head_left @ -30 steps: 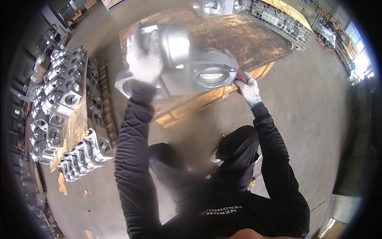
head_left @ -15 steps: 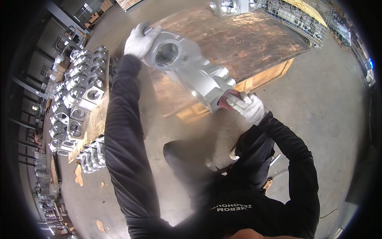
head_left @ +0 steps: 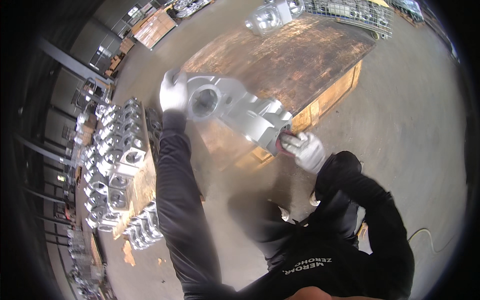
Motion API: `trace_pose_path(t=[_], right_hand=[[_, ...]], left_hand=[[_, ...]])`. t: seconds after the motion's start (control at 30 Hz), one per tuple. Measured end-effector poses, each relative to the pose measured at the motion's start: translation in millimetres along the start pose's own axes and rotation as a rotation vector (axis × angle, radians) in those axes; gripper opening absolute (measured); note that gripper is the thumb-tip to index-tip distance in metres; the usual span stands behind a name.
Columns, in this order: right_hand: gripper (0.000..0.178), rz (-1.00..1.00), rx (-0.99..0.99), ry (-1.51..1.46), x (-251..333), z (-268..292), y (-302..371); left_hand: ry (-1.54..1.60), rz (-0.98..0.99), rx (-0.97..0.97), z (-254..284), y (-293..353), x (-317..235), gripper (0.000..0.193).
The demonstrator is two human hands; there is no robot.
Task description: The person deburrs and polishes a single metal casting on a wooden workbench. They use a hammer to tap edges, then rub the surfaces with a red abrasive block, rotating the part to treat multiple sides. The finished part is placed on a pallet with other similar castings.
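Observation:
A silvery metal casting (head_left: 245, 116) with a large round bore lies slantwise over the near left part of a worn wooden table (head_left: 310, 55). My left hand (head_left: 173, 94), in a white glove, grips the casting's far left end, beside the bore; its fingertips are partly hidden. At the near right end, my gloved right hand (head_left: 311, 153) presses a dark red scouring pad (head_left: 283, 145) against the end face. The fingers are bent over the pad and cover much of it.
Rows of similar castings (head_left: 117, 157) stand on a wooden board at left. Another shiny casting (head_left: 267, 20) sits on the table's far edge, near a wire cage (head_left: 345, 11) full of metal parts. A thin hose (head_left: 425, 231) curves over the floor at right.
The whole view has shifted and turned a little. My right hand and the pad have slid slightly toward the near corner of the end face. My left hand still grips the far end.

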State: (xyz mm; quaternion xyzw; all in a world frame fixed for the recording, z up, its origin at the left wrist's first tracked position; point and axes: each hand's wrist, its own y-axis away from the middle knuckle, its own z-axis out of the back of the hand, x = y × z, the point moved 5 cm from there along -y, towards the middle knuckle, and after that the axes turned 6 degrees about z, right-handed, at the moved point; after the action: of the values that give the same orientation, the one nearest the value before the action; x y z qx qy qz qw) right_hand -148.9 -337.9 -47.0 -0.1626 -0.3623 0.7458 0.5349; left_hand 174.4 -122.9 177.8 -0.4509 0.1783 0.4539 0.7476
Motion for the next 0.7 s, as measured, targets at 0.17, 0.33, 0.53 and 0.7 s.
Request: trace_pose_path(t=[0.17,0.33,0.53,0.7], right_hand=[[0.044,-0.294,-0.141,-0.079,13,-2,2],[0.02,-1.303,-0.323,-1.502,-6,-54,25],[0.032,-0.517,-0.284,-0.291,44,-25,6],[0.042,0.189,0.209,0.094,-18,-9,11]], left_hand=[[0.03,-0.017,0.0,-2,1,-1,0.043],[0.062,-0.032,-0.01,-2,-1,3,0.037],[0.171,-0.001,0.026,-10,-13,16,0.035],[0.186,0.033,0.009,-6,-6,15,0.036]])
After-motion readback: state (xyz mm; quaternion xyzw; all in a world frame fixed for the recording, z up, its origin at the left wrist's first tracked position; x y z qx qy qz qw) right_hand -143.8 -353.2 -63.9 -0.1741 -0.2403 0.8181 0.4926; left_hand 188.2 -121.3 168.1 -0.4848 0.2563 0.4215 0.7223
